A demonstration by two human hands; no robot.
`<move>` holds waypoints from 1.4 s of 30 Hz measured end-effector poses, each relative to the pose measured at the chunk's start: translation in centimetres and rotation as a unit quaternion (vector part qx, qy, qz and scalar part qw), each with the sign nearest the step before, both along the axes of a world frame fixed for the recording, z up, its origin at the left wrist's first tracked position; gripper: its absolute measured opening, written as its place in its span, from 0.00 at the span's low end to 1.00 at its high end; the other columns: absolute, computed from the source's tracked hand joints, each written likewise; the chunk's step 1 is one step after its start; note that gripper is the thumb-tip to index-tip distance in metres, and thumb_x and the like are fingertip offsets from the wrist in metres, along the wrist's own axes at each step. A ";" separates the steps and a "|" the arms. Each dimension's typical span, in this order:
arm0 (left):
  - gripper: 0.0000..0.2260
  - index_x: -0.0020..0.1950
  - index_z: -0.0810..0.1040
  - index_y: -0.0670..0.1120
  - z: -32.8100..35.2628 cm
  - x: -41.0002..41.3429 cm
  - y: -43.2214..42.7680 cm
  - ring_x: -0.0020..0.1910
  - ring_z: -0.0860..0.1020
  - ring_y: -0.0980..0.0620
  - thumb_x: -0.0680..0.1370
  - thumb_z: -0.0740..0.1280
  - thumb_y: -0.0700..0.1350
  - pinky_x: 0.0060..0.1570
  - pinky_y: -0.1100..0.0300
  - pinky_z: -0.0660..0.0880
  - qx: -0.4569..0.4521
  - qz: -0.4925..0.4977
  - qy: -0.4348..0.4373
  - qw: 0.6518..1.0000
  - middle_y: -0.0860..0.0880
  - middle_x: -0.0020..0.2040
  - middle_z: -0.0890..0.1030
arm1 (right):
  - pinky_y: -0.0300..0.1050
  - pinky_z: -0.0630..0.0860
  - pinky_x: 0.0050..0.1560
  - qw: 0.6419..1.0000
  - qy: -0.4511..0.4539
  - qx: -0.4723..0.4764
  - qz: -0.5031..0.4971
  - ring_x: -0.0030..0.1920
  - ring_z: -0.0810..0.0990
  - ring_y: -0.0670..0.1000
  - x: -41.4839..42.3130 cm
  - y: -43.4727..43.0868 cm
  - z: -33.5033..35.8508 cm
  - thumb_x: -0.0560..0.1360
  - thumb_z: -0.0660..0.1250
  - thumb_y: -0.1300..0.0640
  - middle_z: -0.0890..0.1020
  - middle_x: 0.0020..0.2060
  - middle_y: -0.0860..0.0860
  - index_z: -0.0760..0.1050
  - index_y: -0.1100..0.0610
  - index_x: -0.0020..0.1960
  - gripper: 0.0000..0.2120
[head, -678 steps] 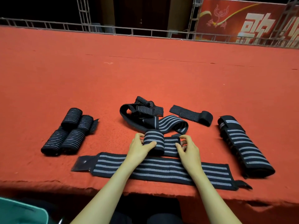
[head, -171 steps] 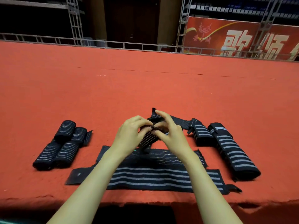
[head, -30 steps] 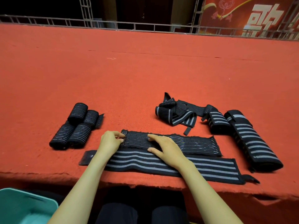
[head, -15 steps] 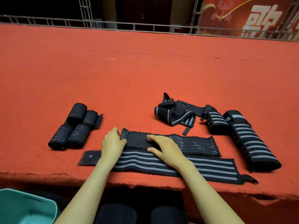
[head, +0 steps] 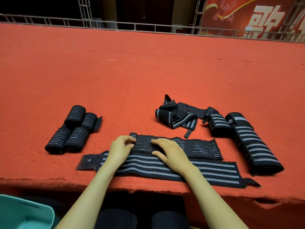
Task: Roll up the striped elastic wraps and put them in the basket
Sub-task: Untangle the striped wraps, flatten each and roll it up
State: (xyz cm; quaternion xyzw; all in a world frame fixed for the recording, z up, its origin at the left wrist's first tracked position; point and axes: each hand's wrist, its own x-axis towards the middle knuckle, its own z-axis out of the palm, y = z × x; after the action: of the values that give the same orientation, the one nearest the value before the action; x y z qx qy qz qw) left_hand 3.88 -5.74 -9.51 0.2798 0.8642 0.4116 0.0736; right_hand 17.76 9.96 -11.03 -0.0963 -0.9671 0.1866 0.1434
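Observation:
A thin-striped black wrap (head: 194, 147) lies flat across the red carpet in front of me. My left hand (head: 121, 148) pinches its left end, which is curled over into a small first turn. My right hand (head: 171, 153) presses flat on the wrap just to the right of that turn. A wider wrap with broad grey stripes (head: 173, 171) lies flat nearer the front edge, partly under both hands. Several finished rolls (head: 71, 129) sit in a cluster at the left. A teal basket (head: 24, 214) shows at the bottom left, below the platform.
A tangled wrap (head: 176, 116) lies behind the flat ones, with a small roll (head: 218, 125) and a long thick roll (head: 252, 144) to its right. The carpeted platform's front edge (head: 148, 190) runs just before my knees. A metal rail (head: 148, 28) lines the far side.
My left hand has curled the left end of the thin-striped wrap over into a first turn. My right hand stays pressed on the wrap.

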 end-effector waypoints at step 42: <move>0.11 0.50 0.72 0.48 -0.4 3.2 3.1 0.44 0.74 0.53 0.72 0.71 0.43 0.46 0.62 0.67 0.048 0.013 -0.025 0.998 0.51 0.47 0.77 | 0.44 0.61 0.69 0.997 0.055 0.050 -0.007 0.66 0.69 0.48 2.0 3.0 -1.6 0.77 0.56 0.40 0.73 0.64 0.48 0.74 0.50 0.63 0.21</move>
State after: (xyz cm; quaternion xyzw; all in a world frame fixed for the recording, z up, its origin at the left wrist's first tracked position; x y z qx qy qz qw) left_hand 7.04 -2.67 -9.92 0.2616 0.8451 0.4600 0.0766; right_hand 19.80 13.00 -12.59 -0.0859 -0.9653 0.1417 0.2020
